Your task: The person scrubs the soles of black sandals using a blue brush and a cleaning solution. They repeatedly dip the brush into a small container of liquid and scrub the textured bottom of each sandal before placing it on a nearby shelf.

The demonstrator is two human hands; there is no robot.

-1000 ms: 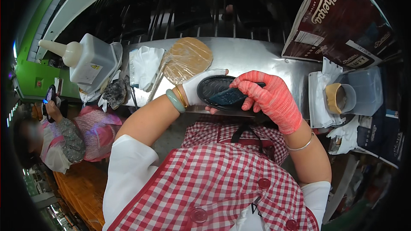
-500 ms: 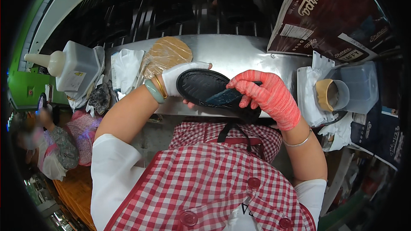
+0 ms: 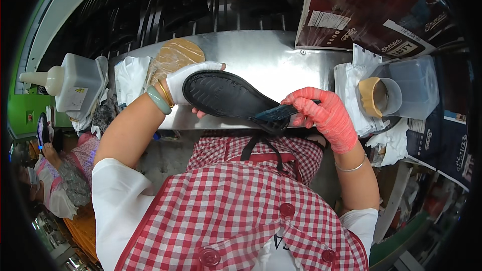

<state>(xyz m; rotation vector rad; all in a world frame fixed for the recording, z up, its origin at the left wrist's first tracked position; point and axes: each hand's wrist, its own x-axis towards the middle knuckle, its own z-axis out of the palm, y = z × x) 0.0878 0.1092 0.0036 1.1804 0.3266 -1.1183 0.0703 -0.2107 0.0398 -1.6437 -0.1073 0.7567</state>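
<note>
Left hand (image 3: 188, 81), white-gloved, clasps the black shoe sole (image 3: 228, 98) above the metal counter (image 3: 271, 55); right hand (image 3: 324, 115), red-gloved, grips a brush (image 3: 276, 113) against it. Glue bottle (image 3: 75, 81) left, tub (image 3: 401, 88) right; bristles obscured.

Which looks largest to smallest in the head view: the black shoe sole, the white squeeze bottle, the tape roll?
1. Black shoe sole, held by the left hand.
2. White squeeze bottle, close behind; lens bending makes this unsure.
3. Tape roll, clearly smallest.
</note>
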